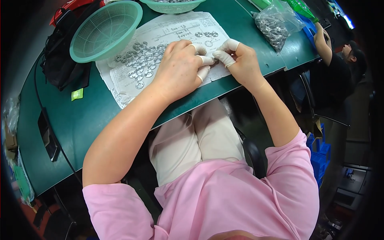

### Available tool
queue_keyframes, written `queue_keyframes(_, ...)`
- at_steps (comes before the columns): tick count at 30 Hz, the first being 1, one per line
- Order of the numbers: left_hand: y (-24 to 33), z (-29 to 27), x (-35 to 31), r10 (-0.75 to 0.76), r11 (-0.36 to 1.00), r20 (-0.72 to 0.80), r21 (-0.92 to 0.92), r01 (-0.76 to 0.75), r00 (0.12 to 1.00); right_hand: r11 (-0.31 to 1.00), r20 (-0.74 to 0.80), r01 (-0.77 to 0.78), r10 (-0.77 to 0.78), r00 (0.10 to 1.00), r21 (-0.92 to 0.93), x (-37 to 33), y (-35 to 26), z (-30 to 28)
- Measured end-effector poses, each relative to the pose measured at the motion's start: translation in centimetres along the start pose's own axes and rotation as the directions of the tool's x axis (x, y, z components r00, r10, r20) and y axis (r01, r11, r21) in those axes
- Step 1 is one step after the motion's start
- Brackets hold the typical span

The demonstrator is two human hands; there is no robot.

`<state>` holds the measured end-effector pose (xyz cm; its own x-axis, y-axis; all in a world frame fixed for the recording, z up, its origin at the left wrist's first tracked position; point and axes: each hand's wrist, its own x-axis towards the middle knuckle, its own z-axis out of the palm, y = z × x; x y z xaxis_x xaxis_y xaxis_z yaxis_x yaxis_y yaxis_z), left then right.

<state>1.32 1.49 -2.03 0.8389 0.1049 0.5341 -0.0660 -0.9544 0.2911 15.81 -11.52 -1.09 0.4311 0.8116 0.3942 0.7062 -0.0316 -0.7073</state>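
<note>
Head view, looking down at a green table [92, 116]. Both hands are brought together over a printed sheet [168, 30] spread on the table. The left hand [180, 70] is curled, its fingertips [206, 60] capped with white finger cots and pressed toward those of the right hand [240, 60], which is likewise curled and capped. A small dark part [215, 61] is pinched between the two sets of fingertips; its shape is too small to be made out, though it is probably one of the metal discs. A cluster of flat round metal discs [140, 60] with holes is laid on the sheet just left of the left hand, and a few more discs [208, 35] are seen above the hands. An empty green mesh basket [106, 30] is tilted at the sheet's upper left corner, touching it. A second green basket [172, 5] is cut off by the upper edge. A clear bag [276, 24] filled with metal parts is set on the table to the upper right, well apart from the hands. A black bag [64, 60] is placed at the table's left edge. Another person [340, 68] in dark clothing is seated at far right.
</note>
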Motion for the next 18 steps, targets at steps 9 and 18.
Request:
queue_keyframes(9,0.05,0.04,0.09,0.008,1.000,0.021,-0.021,-0.008,1.000,0.997,-0.055,-0.004,0.000,0.998,-0.075,-0.30,-0.12,0.14)
queue_keyframes(18,0.43,-0.17,0.29,-0.004,0.999,0.044,-0.044,0.006,0.999,0.996,-0.056,-0.080,0.081,0.995,0.036,-0.45,-0.25,-0.07)
